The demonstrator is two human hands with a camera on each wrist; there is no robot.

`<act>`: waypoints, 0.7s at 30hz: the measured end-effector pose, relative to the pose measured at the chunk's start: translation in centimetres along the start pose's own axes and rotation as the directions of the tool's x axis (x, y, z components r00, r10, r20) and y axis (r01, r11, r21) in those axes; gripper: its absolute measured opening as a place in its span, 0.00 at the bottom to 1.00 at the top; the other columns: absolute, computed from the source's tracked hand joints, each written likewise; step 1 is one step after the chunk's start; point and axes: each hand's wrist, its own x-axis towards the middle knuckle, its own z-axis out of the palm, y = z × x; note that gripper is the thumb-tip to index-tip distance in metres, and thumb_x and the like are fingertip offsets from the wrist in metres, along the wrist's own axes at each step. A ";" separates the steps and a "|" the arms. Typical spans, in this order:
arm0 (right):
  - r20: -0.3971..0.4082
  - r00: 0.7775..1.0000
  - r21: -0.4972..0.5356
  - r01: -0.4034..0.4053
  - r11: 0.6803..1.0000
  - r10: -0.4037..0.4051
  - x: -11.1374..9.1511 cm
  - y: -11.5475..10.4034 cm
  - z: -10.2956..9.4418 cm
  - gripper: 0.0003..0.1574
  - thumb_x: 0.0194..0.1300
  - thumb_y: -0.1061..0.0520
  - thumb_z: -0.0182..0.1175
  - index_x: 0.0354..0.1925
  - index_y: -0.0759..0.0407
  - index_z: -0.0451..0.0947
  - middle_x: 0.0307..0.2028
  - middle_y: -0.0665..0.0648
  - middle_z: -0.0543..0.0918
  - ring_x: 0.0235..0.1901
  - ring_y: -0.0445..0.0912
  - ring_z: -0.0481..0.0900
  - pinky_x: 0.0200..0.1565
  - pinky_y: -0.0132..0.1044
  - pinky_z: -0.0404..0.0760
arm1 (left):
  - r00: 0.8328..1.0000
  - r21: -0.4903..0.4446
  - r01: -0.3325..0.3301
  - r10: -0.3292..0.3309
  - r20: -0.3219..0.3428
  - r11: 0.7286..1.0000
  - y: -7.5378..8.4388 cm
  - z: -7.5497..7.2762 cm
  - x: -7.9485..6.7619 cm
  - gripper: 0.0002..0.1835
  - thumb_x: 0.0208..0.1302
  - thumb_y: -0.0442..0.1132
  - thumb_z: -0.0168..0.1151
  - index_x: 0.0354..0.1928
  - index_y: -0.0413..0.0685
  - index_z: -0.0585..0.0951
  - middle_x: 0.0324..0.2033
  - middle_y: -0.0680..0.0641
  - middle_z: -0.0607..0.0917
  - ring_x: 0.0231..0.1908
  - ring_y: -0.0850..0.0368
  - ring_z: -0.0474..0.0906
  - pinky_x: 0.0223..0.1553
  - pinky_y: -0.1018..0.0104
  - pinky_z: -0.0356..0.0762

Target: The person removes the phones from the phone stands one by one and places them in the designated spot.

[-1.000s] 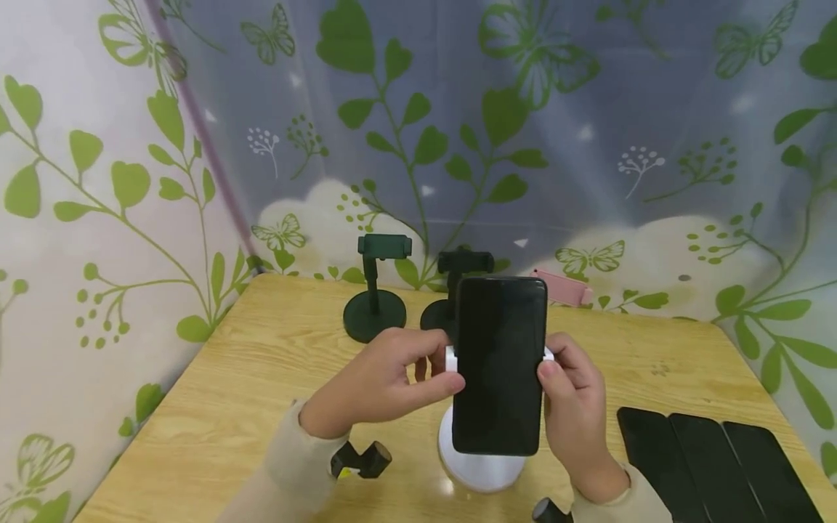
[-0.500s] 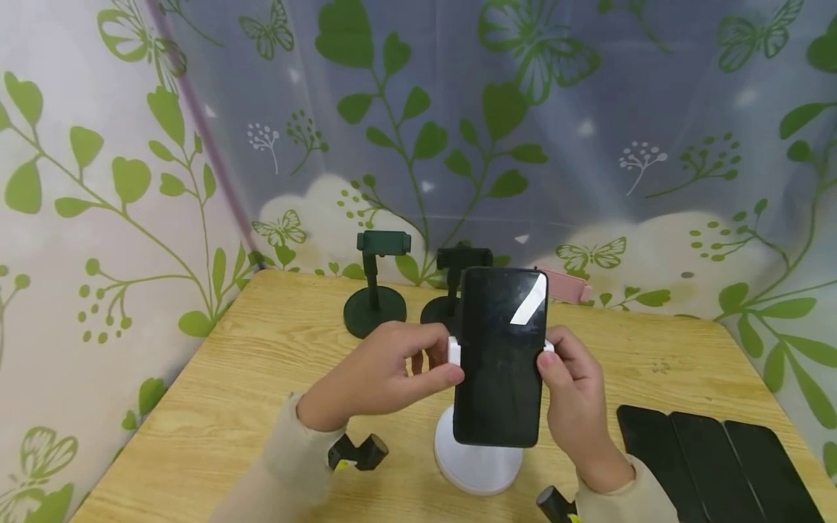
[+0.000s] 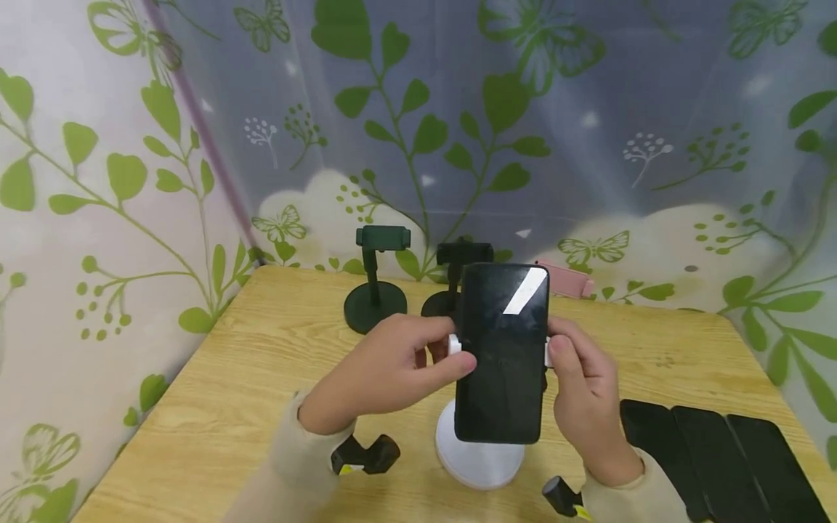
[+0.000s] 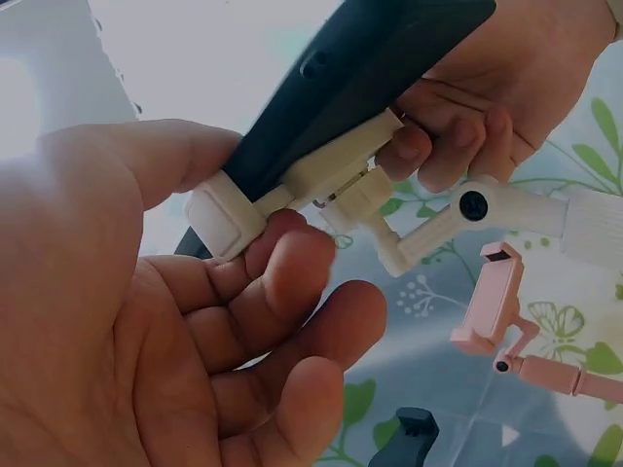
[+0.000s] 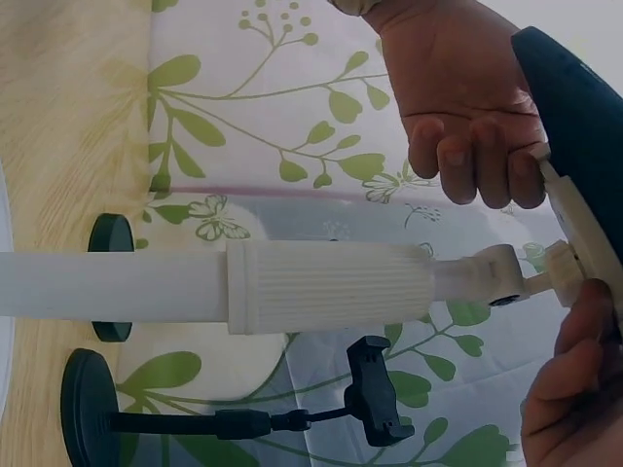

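Observation:
A black smartphone (image 3: 502, 378) sits upright in the clamp of a white phone stand, whose round base (image 3: 480, 457) rests on the table. My left hand (image 3: 392, 367) holds the clamp's left end, its thumb lying over the phone's edge. In the left wrist view, curled fingers sit beneath the white clamp jaw. My right hand (image 3: 588, 399) pinches the clamp's right end with thumb and fingers. The phone hides the clamp's middle in the head view. The right wrist view shows the ribbed white pole (image 5: 331, 287) and the joint behind the phone (image 5: 574, 117).
Behind stand a dark green phone stand (image 3: 375, 309), a black phone stand (image 3: 464, 252) partly covered by the phone, and a pink phone stand (image 3: 565, 279). Three black phones (image 3: 719, 457) lie side by side at the table's right. A patterned curtain (image 3: 418, 167) borders the wooden table (image 3: 261, 378).
The phone's tilt has altered slightly, and a bright reflection now shows on its screen. My right thumb has moved a little away from the phone's edge onto the white clamp end.

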 end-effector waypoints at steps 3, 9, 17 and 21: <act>0.031 0.999 -0.041 0.016 0.999 -0.014 0.1 0.0 0.2 0.22 0.81 0.71 0.40 0.62 0.74 0.76 0.47 0.52 0.87 0.34 0.40 0.81 0.34 0.27 0.80 | 1.000 0.001 0.002 -0.002 -0.007 1.000 0.0 -0.1 -0.3 0.17 0.73 0.45 0.64 0.24 0.57 0.72 0.23 0.63 0.78 0.14 0.62 0.65 0.22 0.69 0.71; 0.074 0.996 -0.096 -0.046 0.994 0.054 0.0 -0.3 -0.1 0.19 0.82 0.68 0.42 0.60 0.75 0.75 0.34 0.51 0.80 0.25 0.42 0.74 0.26 0.35 0.74 | 1.000 -0.012 -0.008 0.008 0.004 1.000 0.0 -0.3 -0.4 0.16 0.73 0.45 0.64 0.26 0.57 0.73 0.23 0.63 0.79 0.14 0.63 0.65 0.22 0.69 0.71; 0.109 0.989 -0.196 0.121 0.973 -0.101 0.0 0.1 0.2 0.20 0.76 0.75 0.45 0.59 0.77 0.75 0.39 0.55 0.86 0.31 0.39 0.83 0.35 0.27 0.83 | 0.999 -0.034 0.000 0.001 0.042 0.999 -0.3 -0.7 -0.2 0.12 0.73 0.45 0.65 0.30 0.55 0.75 0.25 0.61 0.80 0.15 0.65 0.67 0.22 0.68 0.71; 0.096 0.984 -0.316 0.174 0.933 -0.151 -0.2 0.4 0.5 0.18 0.76 0.73 0.46 0.59 0.76 0.75 0.43 0.57 0.86 0.34 0.38 0.84 0.39 0.26 0.83 | 0.998 -0.031 0.020 -0.018 0.061 0.999 -0.4 -0.7 -0.2 0.10 0.74 0.46 0.63 0.33 0.55 0.77 0.27 0.60 0.81 0.13 0.64 0.65 0.20 0.68 0.69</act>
